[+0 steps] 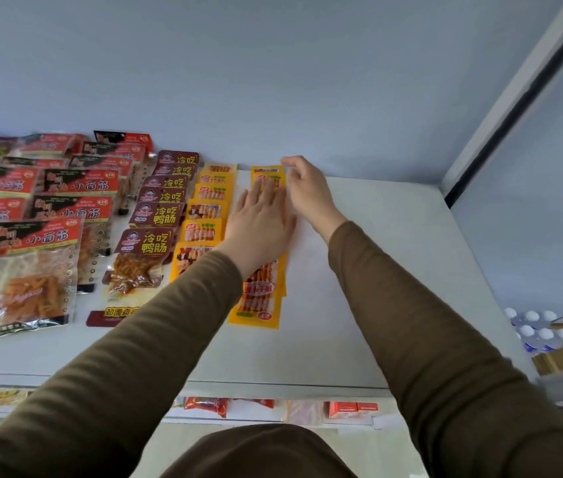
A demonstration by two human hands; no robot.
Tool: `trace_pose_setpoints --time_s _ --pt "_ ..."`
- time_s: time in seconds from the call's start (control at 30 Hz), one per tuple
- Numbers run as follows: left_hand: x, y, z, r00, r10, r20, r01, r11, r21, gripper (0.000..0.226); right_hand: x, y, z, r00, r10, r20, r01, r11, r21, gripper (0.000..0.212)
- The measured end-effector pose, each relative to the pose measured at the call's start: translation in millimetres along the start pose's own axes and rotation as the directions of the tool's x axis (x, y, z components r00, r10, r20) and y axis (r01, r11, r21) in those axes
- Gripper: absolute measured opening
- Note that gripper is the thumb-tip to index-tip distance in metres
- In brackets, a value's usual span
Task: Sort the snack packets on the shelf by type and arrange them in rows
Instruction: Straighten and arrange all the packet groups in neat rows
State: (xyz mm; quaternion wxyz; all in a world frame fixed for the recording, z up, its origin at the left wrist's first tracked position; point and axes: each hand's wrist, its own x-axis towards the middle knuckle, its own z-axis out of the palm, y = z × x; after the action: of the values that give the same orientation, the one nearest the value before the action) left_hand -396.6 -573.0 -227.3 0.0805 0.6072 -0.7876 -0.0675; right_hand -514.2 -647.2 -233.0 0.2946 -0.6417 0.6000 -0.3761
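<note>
Packets (262, 298), yellow, lie in a column on the shelf (359, 270), long axis running away from the person. Left hand (261, 224) presses flat on mid-column, fingers straight. Right hand (307, 188) is nearer the far packet (268, 174); its fingers appear to pinch that packet's far-right corner. Contact there is small and blurred. Mid-column is hidden under the left hand. A second yellow row (204, 215) lies just left.

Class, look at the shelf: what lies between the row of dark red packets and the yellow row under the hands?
Another row of yellow packets lies between the dark red packets and that yellow row, seen in the head view.
</note>
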Motion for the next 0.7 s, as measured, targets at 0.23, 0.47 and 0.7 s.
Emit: trace_pose_setpoints --time_s 0.23,0.47,0.7 --pt "2 0 19 0.999 0.010 0.040 -0.009 1.000 -0.026 0.066 28 17 20 0.992 -0.015 0.124 0.036 0.985 -0.169 0.037" --pt "4 -5 26 1.000 0.001 0.018 -0.001 1.000 -0.026 0.069 30 28 24 0.999 -0.022 0.050 0.028 0.992 -0.122 0.039" --pt "-3 -35 -7 0.996 0.094 -0.005 -0.094 0.989 -0.114 0.059 13 19 2 0.998 -0.066 -0.007 0.066 0.981 0.181 0.040"
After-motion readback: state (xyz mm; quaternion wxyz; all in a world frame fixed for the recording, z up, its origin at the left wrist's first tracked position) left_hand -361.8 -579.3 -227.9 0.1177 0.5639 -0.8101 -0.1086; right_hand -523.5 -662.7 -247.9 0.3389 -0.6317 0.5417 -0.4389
